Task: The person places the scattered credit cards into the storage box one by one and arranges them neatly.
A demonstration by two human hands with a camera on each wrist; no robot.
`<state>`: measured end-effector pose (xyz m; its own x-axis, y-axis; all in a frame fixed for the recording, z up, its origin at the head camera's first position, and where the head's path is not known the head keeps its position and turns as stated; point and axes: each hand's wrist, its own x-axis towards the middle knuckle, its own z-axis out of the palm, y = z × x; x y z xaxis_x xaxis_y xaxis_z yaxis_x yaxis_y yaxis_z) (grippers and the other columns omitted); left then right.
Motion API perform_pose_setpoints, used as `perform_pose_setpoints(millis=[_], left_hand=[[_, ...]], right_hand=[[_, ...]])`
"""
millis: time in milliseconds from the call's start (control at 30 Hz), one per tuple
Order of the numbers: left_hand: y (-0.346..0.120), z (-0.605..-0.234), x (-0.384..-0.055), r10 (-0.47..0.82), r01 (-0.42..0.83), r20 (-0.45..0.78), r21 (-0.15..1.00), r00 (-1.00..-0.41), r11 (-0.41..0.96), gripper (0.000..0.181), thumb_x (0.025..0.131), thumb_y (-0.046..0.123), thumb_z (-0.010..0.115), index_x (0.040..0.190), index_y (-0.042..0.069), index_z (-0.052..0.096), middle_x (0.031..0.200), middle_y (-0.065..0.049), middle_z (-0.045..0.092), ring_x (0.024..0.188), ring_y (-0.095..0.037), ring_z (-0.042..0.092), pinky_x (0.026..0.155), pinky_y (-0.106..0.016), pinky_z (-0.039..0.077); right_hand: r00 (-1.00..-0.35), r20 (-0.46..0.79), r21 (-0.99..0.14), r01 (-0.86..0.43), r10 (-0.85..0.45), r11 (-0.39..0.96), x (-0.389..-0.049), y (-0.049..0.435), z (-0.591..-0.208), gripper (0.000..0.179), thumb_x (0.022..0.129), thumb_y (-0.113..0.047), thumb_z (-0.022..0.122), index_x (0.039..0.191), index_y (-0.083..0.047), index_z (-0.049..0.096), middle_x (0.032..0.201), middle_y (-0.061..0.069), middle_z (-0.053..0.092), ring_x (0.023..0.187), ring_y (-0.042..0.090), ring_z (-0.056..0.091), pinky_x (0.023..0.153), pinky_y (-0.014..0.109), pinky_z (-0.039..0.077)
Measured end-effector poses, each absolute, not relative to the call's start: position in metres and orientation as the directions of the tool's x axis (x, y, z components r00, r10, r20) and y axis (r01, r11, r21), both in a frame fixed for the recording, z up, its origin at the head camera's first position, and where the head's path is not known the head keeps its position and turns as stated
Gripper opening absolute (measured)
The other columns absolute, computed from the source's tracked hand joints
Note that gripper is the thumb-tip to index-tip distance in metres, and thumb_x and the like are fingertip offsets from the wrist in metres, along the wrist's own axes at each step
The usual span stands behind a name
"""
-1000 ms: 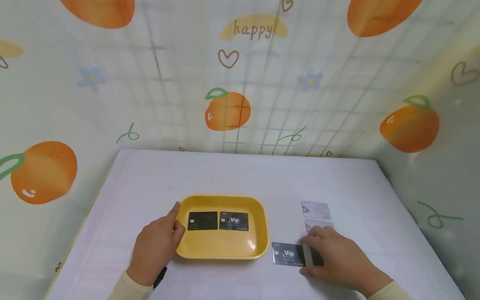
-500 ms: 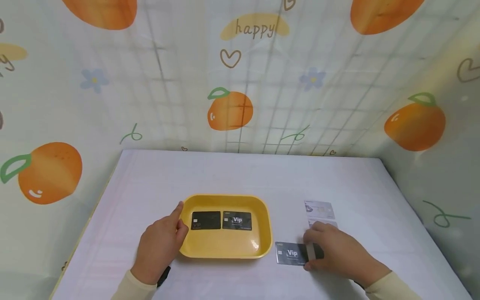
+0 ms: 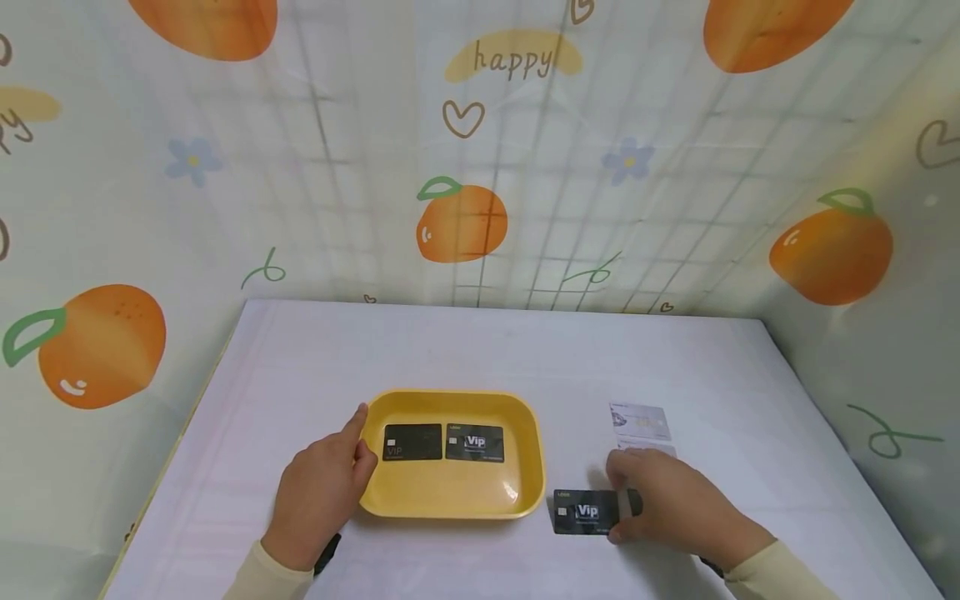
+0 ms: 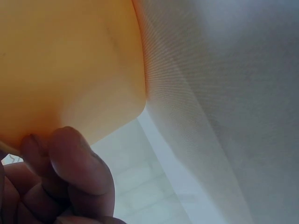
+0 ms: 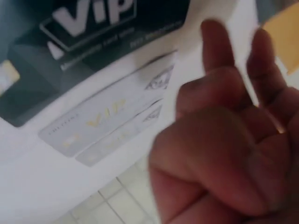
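In the head view, my right hand pinches a black VIP card by its long edges, near its right end. The card is slightly raised, with a shadow beside its left edge; it also looms dark in the right wrist view. My left hand holds a yellow tray by its left rim, index finger straight along it. Two black VIP cards, one on the left and one on the right, lie side by side inside the tray.
Beyond my right hand, a pale VIP card lies on the white table, with another pale card just nearer, partly hidden by the fingers. A curtain printed with oranges hangs behind the table.
The black card in my right hand has come up slightly from the table, and its shadow now shows. My left hand keeps its place on the tray. The head view has shifted slightly.
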<state>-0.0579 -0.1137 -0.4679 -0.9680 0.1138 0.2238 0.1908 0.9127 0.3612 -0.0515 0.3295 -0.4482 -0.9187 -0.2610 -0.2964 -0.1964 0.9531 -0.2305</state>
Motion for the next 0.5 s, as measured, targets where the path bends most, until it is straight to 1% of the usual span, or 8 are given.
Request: perform_pose_setpoints(millis=[133, 267, 367, 500], left_hand=[[-0.114, -0.468, -0.058, 0.117, 0.195, 0.227, 0.359, -0.967, 0.913, 0.054, 0.099, 0.017, 0.059, 0.152, 0.010, 0.059, 0.056, 0.007, 0.037, 0.047, -0.010, 0.030, 0.043, -0.025, 0.028], [-0.114, -0.468, -0.058, 0.115, 0.196, 0.234, 0.362, -0.965, 0.912, 0.053, 0.098, 0.017, 0.060, 0.151, 0.010, 0.060, 0.056, 0.007, 0.037, 0.047, -0.010, 0.030, 0.043, -0.026, 0.028], [-0.113, -0.468, -0.058, 0.111, 0.196, 0.242, 0.362, -0.964, 0.911, 0.053, 0.098, 0.016, 0.060, 0.151, 0.009, 0.060, 0.056, 0.007, 0.037, 0.047, -0.010, 0.030, 0.042, -0.026, 0.028], [-0.113, -0.468, -0.057, 0.110, 0.199, 0.253, 0.357, -0.961, 0.913, 0.052, 0.098, 0.016, 0.060, 0.150, 0.009, 0.061, 0.055, 0.007, 0.036, 0.046, -0.010, 0.029, 0.042, -0.026, 0.028]], right_hand=[[-0.919, -0.280, -0.334, -0.178, -0.278, 0.926, -0.047, 0.330, -0.449, 0.059, 0.056, -0.034, 0.105, 0.089, -0.028, 0.056, 0.075, -0.015, 0.058, 0.067, 0.007, 0.053, 0.059, 0.029, 0.043], [-0.911, -0.233, -0.410, -0.224, -0.339, 0.884, -0.042, 0.334, -0.452, 0.057, 0.061, -0.024, 0.103, 0.091, -0.027, 0.055, 0.075, -0.018, 0.060, 0.066, 0.005, 0.054, 0.058, 0.027, 0.044], [-0.896, -0.239, -0.458, -0.236, -0.375, 0.857, -0.041, 0.337, -0.453, 0.055, 0.066, -0.021, 0.101, 0.099, -0.026, 0.057, 0.076, -0.019, 0.063, 0.065, 0.005, 0.055, 0.058, 0.027, 0.046], [-0.866, -0.253, -0.514, -0.258, -0.432, 0.818, -0.040, 0.338, -0.452, 0.057, 0.073, -0.024, 0.097, 0.115, -0.028, 0.059, 0.074, -0.020, 0.064, 0.063, 0.004, 0.056, 0.058, 0.026, 0.047]])
